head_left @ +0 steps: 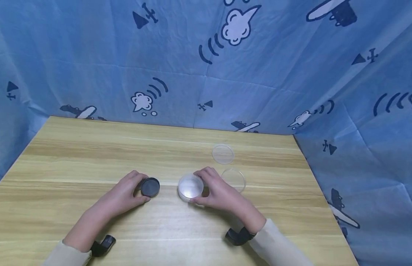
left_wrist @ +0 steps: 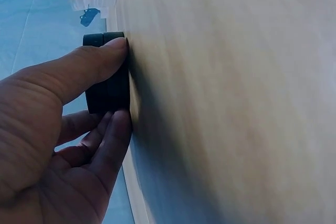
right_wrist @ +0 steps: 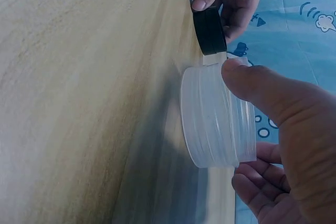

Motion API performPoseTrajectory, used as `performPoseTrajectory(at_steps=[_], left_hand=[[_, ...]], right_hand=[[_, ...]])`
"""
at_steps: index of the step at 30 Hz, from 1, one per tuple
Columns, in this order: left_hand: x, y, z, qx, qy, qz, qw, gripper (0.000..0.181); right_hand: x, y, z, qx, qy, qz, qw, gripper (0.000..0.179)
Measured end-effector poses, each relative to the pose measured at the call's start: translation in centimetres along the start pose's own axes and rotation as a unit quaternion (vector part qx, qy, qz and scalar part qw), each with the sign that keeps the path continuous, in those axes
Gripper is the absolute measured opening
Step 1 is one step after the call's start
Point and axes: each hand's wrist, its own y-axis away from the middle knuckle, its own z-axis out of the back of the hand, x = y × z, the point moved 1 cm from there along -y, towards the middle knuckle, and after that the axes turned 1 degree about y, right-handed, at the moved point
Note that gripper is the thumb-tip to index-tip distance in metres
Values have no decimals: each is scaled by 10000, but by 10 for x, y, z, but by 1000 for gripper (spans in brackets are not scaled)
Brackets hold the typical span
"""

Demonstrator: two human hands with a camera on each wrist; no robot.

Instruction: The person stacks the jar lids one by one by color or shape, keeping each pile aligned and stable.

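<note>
In the head view my left hand (head_left: 127,191) grips a round black piece (head_left: 150,187) between thumb and fingers, low over the table. From the left wrist view, this black piece (left_wrist: 107,90) shows a seam around its side, like two short rings or caps stacked. My right hand (head_left: 220,192) grips a stack of clear round plastic dishes (head_left: 191,187), a short way right of the black piece. Several rims show along the side of the clear stack (right_wrist: 212,116) in the right wrist view. Whether either thing touches the tabletop, I cannot tell.
Two thin clear discs lie on the wooden table (head_left: 93,155): one disc (head_left: 223,154) farther back, the other disc (head_left: 237,179) partly behind my right hand. A blue printed cloth (head_left: 172,48) hangs along the back and right edges. Black straps circle both wrists.
</note>
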Motion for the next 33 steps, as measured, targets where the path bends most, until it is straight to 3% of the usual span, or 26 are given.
performPoseTrajectory(at_steps=[33], left_hand=[[0,-1,0,-11,26,26,10000,49]], right_hand=[[-3,1,-4,-28,240,159,9996,83]])
